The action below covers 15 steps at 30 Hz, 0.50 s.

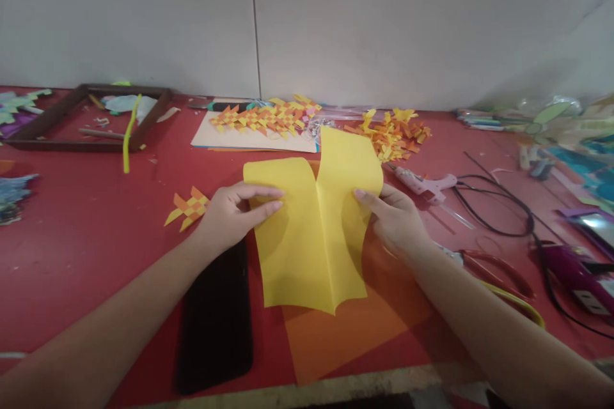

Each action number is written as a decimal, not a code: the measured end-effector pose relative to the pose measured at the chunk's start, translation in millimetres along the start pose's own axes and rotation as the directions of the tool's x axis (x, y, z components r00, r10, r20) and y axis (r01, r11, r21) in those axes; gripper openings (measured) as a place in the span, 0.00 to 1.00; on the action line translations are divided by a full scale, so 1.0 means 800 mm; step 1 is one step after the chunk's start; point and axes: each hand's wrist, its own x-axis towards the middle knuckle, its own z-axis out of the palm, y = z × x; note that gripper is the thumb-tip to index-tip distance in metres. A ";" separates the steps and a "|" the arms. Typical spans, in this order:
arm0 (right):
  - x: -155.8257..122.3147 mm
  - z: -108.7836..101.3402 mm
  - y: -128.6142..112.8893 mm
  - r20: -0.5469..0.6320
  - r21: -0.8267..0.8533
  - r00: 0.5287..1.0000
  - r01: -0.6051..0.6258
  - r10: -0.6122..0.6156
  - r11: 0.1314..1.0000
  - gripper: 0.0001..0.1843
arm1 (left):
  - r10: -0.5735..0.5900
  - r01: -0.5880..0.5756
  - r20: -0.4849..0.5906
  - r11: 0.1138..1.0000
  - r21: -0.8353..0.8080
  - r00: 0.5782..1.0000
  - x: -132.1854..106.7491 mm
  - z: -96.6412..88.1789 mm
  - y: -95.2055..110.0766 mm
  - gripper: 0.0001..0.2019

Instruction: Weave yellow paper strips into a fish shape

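A yellow sheet of paper (297,243) with a crease down its middle is held up between my hands. Its top edge is split at the crease, the right part standing higher than the left. My left hand (240,211) pinches the left side, thumb in front. On the right side, my right hand (391,211) grips the paper with its thumb in front and its other fingers mostly hidden behind. Beneath lies an orange sheet (326,351) on the red table. A black phone (215,326) rests under my left wrist, and a woven orange-and-yellow paper fish (189,208) lies beside it.
At the back, several woven paper pieces (263,118) lie on a pad (240,137), near a heap of paper strips (393,134). A pink glue gun (426,184), its black cord (522,204) and red-handled pliers (499,268) are at right. A brown frame (43,140) stands back left.
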 end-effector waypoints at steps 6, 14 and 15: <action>0.000 0.001 -0.004 -0.035 0.010 0.999 0.017 -0.016 1.000 0.14 | -0.026 0.024 -0.024 0.998 -0.057 0.999 0.001 0.001 -0.005 0.13; -0.009 0.009 -0.011 0.054 0.064 0.992 0.108 -0.112 0.992 0.38 | 0.073 -0.076 -0.056 0.996 -0.045 0.996 -0.001 -0.001 -0.006 0.20; -0.009 0.009 -0.010 0.060 0.050 0.992 0.110 -0.113 0.993 0.37 | 0.073 -0.075 -0.051 0.997 -0.034 0.996 -0.002 -0.001 -0.006 0.16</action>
